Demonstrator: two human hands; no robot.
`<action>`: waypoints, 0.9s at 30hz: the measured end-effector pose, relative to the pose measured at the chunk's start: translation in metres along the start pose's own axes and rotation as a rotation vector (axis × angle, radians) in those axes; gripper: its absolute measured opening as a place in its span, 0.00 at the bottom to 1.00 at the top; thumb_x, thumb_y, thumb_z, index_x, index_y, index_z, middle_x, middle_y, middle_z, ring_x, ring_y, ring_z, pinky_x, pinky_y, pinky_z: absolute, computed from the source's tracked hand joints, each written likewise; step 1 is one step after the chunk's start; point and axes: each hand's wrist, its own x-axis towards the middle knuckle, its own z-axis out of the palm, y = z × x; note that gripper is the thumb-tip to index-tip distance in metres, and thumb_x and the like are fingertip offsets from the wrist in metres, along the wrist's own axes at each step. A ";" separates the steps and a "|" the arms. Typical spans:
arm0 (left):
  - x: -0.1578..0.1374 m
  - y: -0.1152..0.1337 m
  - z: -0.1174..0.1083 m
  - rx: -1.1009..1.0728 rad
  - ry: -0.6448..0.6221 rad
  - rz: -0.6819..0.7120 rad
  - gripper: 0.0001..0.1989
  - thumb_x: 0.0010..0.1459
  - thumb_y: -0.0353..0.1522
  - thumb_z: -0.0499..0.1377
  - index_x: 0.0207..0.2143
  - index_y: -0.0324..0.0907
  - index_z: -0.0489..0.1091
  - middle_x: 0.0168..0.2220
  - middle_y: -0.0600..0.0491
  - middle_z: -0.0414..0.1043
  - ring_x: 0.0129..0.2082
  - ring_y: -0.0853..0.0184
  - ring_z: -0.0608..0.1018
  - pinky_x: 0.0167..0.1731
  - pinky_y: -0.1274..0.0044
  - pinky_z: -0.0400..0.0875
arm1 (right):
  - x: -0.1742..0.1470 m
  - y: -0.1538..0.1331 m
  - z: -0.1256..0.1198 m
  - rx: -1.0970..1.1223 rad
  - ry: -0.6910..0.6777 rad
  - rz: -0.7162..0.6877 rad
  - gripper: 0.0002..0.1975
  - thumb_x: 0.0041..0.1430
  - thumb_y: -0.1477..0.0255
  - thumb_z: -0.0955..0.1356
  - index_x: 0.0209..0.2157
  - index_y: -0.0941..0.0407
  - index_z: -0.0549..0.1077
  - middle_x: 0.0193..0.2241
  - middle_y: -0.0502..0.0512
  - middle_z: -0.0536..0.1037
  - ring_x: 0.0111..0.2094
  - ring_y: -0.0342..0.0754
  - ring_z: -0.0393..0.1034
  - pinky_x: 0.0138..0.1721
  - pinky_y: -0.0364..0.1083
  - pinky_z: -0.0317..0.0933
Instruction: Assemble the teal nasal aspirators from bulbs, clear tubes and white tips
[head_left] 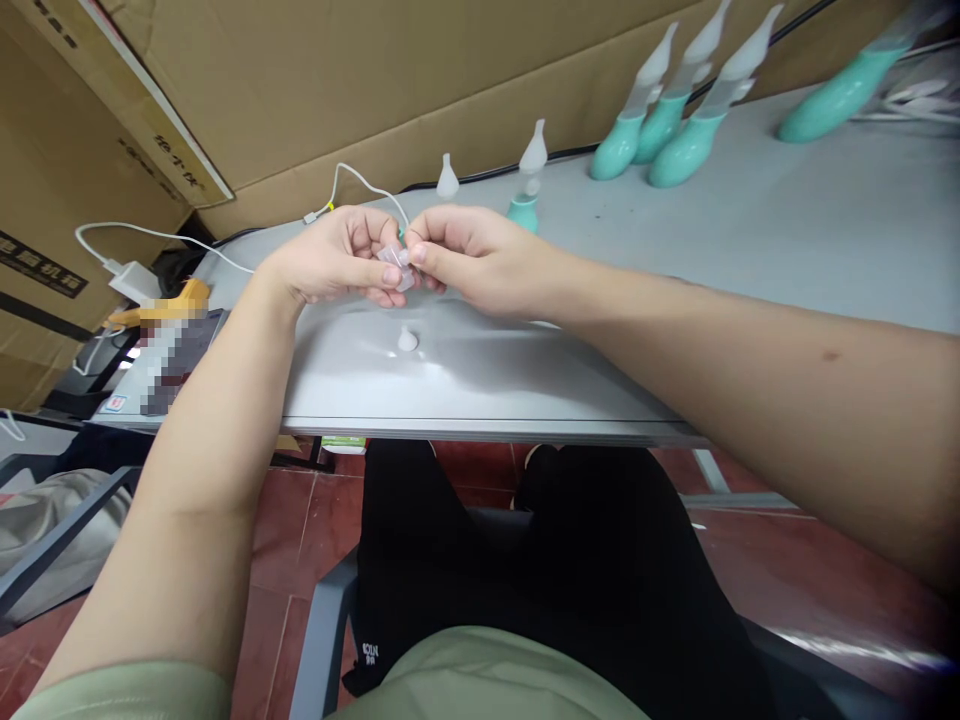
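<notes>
Head view, worn by the seated person, facing forward and steeply down.
It looks from above the green shirt [487,680] and black trousers [577,580], over the grey table [780,230] to the cardboard [337,80] behind; the left hand [330,258] and right hand [484,255] are near the lens, above mid-frame.

Both hands [330,260] [487,255] meeting, fingers [375,270] pinched, bare forearms [660,310] converging

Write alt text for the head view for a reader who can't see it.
A person's left hand and right hand hold a small translucent piece together above a grey table. A small white tip sits nearer the person, while a larger white tip and several teal bulbs with pale nozzles are beyond, near brown cardboard.
</notes>
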 end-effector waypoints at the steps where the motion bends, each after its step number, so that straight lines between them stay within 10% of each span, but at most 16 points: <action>1: 0.000 0.000 0.000 -0.001 -0.002 0.001 0.42 0.46 0.58 0.97 0.38 0.42 0.79 0.42 0.49 0.95 0.43 0.53 1.00 0.46 0.71 0.99 | 0.000 0.000 0.000 -0.002 0.000 0.009 0.20 0.94 0.72 0.75 0.39 0.53 0.74 0.34 0.49 0.78 0.37 0.45 0.74 0.41 0.41 0.72; 27: 0.003 -0.002 -0.002 0.028 0.029 0.007 0.41 0.43 0.57 0.98 0.36 0.44 0.79 0.39 0.49 0.94 0.39 0.55 0.98 0.43 0.72 0.99 | -0.007 -0.030 0.012 -0.036 0.303 0.174 0.18 0.75 0.82 0.85 0.31 0.53 0.85 0.31 0.51 0.84 0.32 0.47 0.75 0.38 0.48 0.75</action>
